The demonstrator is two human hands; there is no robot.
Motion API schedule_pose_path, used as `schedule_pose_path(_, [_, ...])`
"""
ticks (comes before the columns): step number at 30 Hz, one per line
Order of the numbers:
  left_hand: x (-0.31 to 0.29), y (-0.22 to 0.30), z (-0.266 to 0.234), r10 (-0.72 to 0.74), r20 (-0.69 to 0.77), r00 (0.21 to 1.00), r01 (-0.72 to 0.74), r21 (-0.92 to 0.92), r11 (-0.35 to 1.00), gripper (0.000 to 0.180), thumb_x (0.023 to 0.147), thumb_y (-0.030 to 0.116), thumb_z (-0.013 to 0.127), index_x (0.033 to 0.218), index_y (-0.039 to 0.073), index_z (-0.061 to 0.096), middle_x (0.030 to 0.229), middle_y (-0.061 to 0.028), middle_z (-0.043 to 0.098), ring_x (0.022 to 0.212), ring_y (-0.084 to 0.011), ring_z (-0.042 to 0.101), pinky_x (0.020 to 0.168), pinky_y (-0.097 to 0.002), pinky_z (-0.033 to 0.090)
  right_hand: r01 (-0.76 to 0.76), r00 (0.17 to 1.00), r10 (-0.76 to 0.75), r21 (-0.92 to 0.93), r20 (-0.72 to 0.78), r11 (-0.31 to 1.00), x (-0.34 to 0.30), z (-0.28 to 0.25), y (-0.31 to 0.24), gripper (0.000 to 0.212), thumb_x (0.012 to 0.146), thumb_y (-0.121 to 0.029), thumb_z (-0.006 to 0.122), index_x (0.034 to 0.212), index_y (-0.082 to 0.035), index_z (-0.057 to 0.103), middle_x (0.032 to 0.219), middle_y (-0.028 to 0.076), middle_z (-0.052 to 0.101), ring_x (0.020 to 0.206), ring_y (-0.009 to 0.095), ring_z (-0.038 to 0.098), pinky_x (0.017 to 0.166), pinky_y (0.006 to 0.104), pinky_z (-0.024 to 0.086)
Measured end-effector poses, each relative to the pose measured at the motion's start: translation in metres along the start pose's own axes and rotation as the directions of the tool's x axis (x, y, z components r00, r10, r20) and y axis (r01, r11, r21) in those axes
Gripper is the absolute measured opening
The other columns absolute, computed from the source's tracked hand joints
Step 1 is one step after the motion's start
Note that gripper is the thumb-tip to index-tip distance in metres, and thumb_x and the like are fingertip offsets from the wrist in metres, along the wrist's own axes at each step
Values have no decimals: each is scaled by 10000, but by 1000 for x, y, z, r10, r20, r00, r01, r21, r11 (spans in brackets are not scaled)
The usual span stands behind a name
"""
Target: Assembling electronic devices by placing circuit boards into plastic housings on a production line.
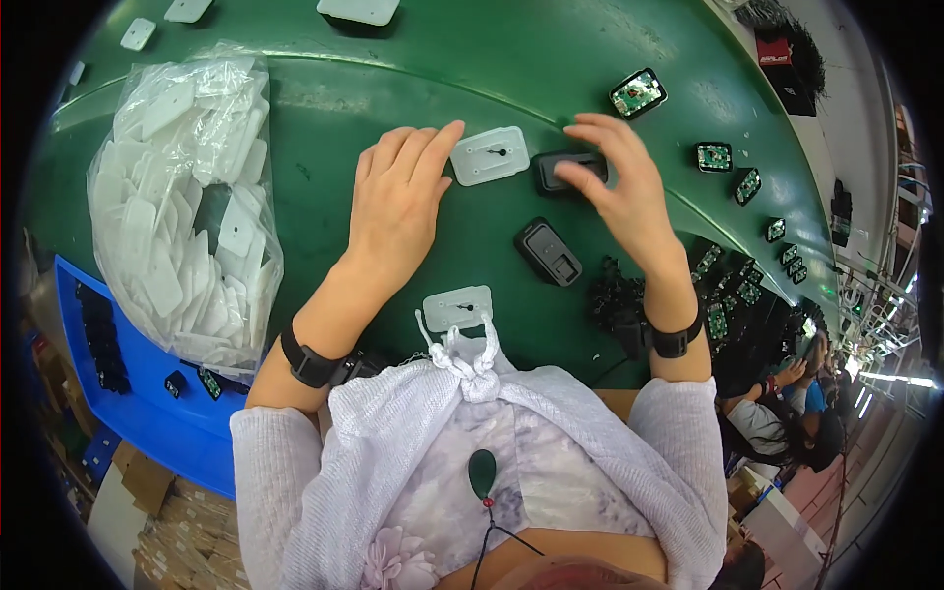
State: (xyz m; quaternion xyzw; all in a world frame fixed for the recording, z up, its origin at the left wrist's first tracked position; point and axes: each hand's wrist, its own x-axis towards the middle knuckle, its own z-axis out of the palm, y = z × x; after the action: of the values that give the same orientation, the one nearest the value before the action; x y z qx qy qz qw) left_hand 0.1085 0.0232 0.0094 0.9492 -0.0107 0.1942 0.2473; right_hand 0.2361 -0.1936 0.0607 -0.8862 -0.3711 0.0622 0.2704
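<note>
My left hand [398, 202] lies with its fingers stretched out, the fingertips at the left edge of a translucent white plastic plate [480, 169] with a small black piece in its middle. My right hand [629, 182] is open, thumb and fingers spread. Its thumb reaches over a black plastic case [551, 175], partly covered by it; whether they touch I cannot tell. Below, between my forearms, a second black case [548, 253] with a rectangular recess lies tilted. Close to my body rests another white plate [457, 307], partly behind white knotted cords.
At left, a clear bag [258, 108] full of white plates sits by a blue tray [157, 418] holding small black parts. Circuit boards in black casings [637, 93] dot the green table [423, 88] at right. Dark parts [615, 300] pile near my right wrist. People sit far right.
</note>
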Motion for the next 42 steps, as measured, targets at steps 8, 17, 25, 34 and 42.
schedule_pose_path(8, [9, 13, 6, 32, -8, 999, -33, -101, 994, 602, 716, 51, 713, 1282, 93, 514, 1150, -58, 579, 1118, -245, 510, 942, -416, 377, 100, 987, -94, -46, 128, 994, -37, -5, -1, 572, 682, -94, 768, 1221, -70, 578, 1258, 110, 555, 1141, 304, 534, 957, 379, 450])
schedule_pose_path(17, [11, -1, 7, -3, -30, 1000, -8, -340, 941, 539, 782, -33, 618, 1294, 114, 542, 1207, -52, 614, 1164, -255, 543, 982, -408, 388, 183, 972, -193, -79, -135, 980, -18, 6, -23, 492, 671, -109, 789, 1120, -26, 607, 1039, 125, 635, 919, 301, 595, 785, 367, 500])
schedule_pose_path(25, [4, -3, 2, 22, 18, 1000, -15, -334, 943, 521, 803, -106, 454, 1265, 101, 579, 1326, -48, 570, 1246, -251, 512, 1032, -392, 369, 223, 958, -249, -175, -140, 959, -2, 46, -38, 449, 676, -165, 783, 1075, -36, 624, 986, 104, 623, 883, 284, 591, 729, 363, 506])
schedule_pose_path(34, [0, -1, 3, 82, 90, 993, -71, -119, 990, 532, 796, -62, 488, 1278, 139, 585, 1348, -9, 555, 1267, -232, 495, 1041, -382, 381, 214, 954, -267, -314, -138, 925, -4, 53, -39, 429, 671, -195, 783, 1055, -60, 649, 957, 80, 617, 837, 256, 590, 652, 342, 501])
schedule_pose_path(42, [0, 8, 5, 130, 74, 989, -136, 96, 986, 489, 817, 70, 588, 1303, 104, 555, 1368, -29, 530, 1239, -211, 514, 1005, -382, 396, 161, 957, -235, -363, -168, 918, -4, 52, -40, 415, 684, -250, 769, 1058, -108, 656, 925, 47, 614, 808, 222, 594, 622, 327, 490])
